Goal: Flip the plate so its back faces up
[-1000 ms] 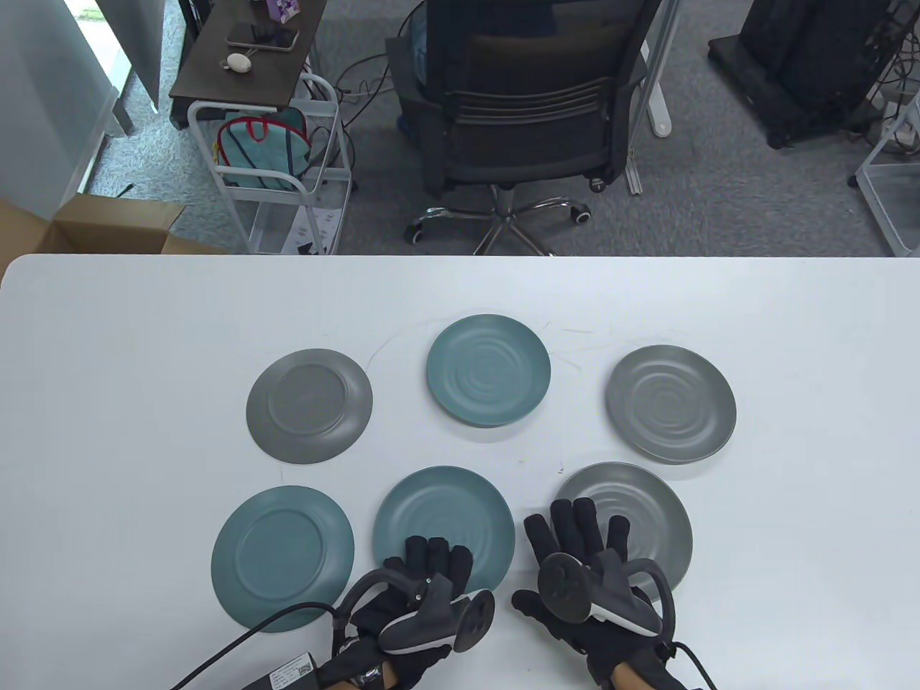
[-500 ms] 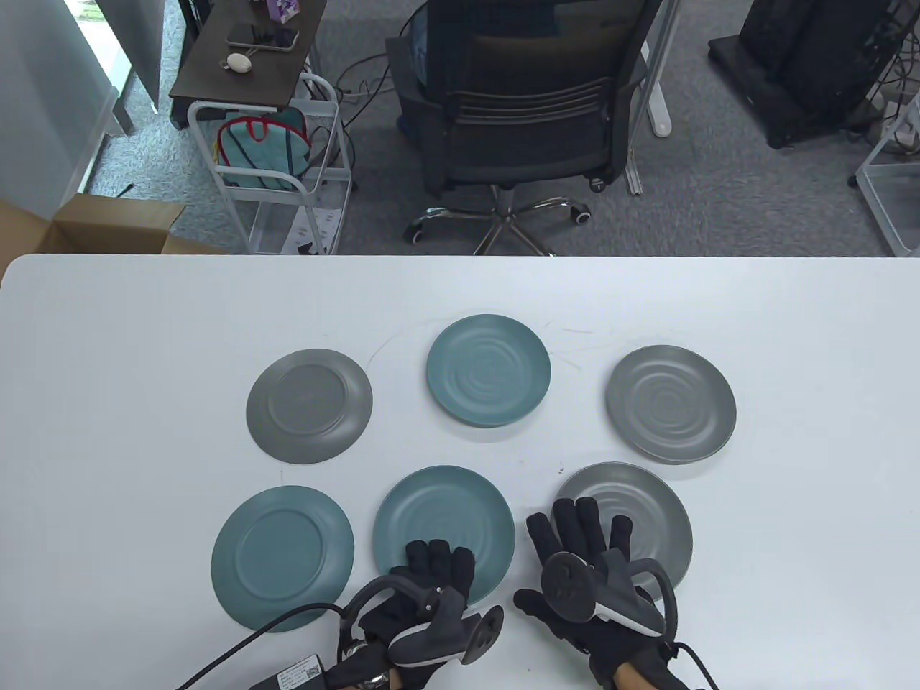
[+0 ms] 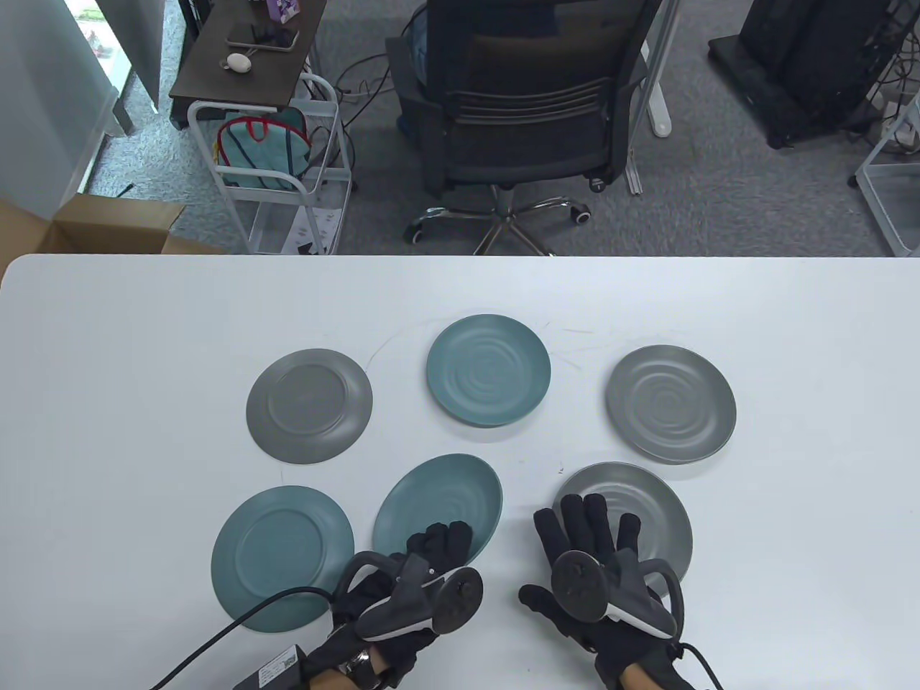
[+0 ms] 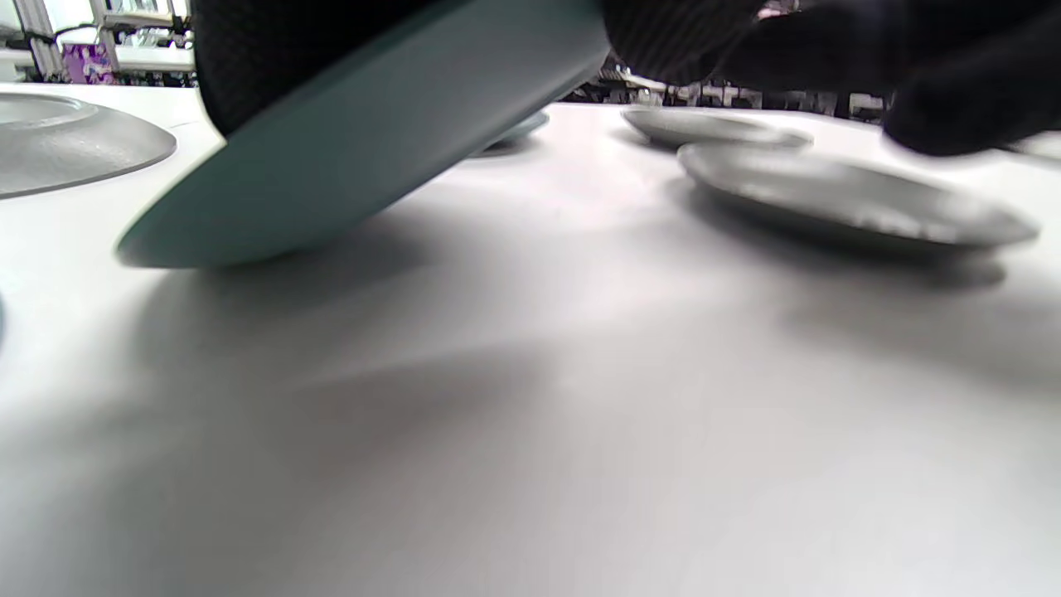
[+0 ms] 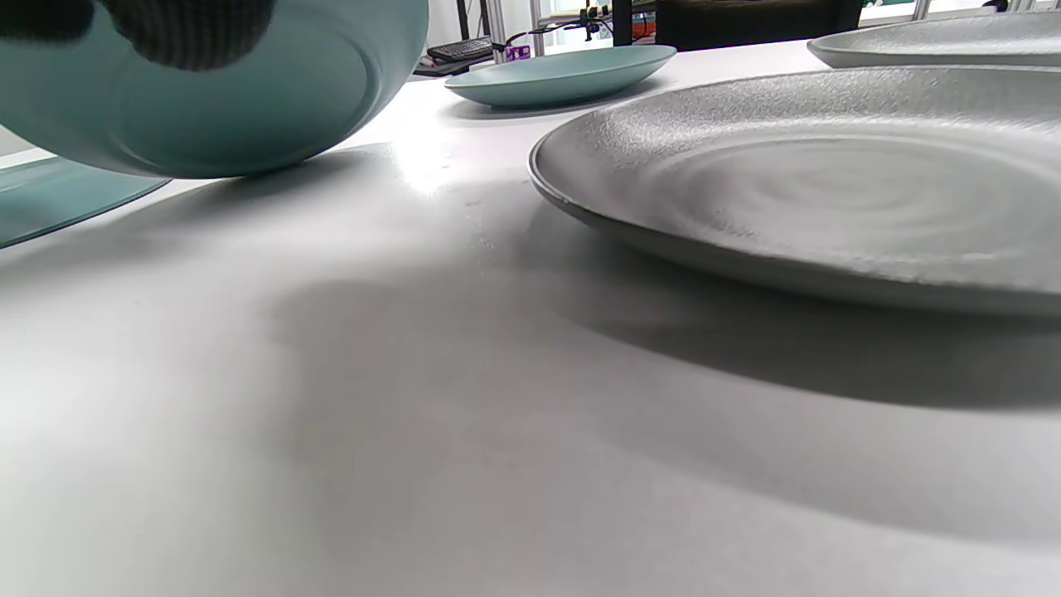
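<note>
A teal plate (image 3: 438, 503) at the near middle of the table is tilted, face up, its near-right edge raised and its far-left edge on the table. My left hand (image 3: 435, 546) grips that raised near edge, fingers curled over the rim. The left wrist view shows the plate (image 4: 356, 141) slanting up off the table. It also shows in the right wrist view (image 5: 249, 91), with dark gloved fingers (image 5: 191, 29) on it. My right hand (image 3: 586, 532) is open with fingers spread, over the near-left part of a grey face-up plate (image 3: 647, 503), holding nothing.
A grey plate (image 3: 309, 406) and a teal plate (image 3: 282, 557) lie back up at the left. A teal plate (image 3: 488, 370) and a grey plate (image 3: 670, 402) lie face up at the back. A cable and adapter (image 3: 277, 668) lie at the near left edge.
My left hand has taken the teal plate's near edge and raised it, so the plate now stands tilted instead of flat. The right hand has barely shifted.
</note>
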A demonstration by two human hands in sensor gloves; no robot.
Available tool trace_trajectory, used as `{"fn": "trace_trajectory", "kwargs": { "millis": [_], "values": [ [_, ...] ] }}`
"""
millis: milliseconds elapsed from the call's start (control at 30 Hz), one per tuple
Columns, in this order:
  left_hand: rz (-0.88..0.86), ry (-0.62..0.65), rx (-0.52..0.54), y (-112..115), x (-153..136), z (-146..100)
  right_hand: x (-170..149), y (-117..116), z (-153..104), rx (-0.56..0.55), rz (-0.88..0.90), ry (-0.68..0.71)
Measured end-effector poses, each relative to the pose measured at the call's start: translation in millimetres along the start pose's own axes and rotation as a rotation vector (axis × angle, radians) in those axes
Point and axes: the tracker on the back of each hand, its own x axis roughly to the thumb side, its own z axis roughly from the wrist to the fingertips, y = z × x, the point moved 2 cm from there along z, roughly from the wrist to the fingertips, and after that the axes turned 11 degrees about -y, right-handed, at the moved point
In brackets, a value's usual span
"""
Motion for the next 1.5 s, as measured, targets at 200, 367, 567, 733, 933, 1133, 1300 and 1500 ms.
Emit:
{"fn": "trace_trajectory", "kwargs": {
  "millis": [200,367,567,733,933,1133,1300,1500],
  "values": [
    [-0.248,0.018,-0.019,-29.9,-18.1,2.5,1.0,-0.2,-0.1,0.004,-0.002,0.002],
    [-0.409,0.029,-0.053,-43.7,-31.8,4.0,2.3,-0.6,-0.2,0.004,-0.003,0.007],
    [-0.6,0.035,-0.104,-50.3,-45.7,6.3,3.4,-1.1,-0.1,0.005,-0.005,0.009],
    [-0.75,0.009,-0.144,-49.6,-60.0,13.7,4.1,-1.1,-0.4,0.002,-0.005,0.011],
    [-0.922,-0.036,-0.201,-41.9,-79.2,24.2,4.8,-1.5,-0.7,0.004,-0.005,0.015],
    [-0.973,-0.12,-0.238,-31.1,-97.8,33.3,5.1,-1.7,-0.9,0.003,-0.002,0.018],
    [-0.987,-0.197,-0.241,-21.1,-113.5,39.3,6.1,-2.8,-0.8,0.009,-0.005,0.022],
    [-0.973,-0.283,-0.269,-6.8,-129.7,45.5,6.3,-2.8,-0.9,0.008,-0.007,0.02]
  ]
}}
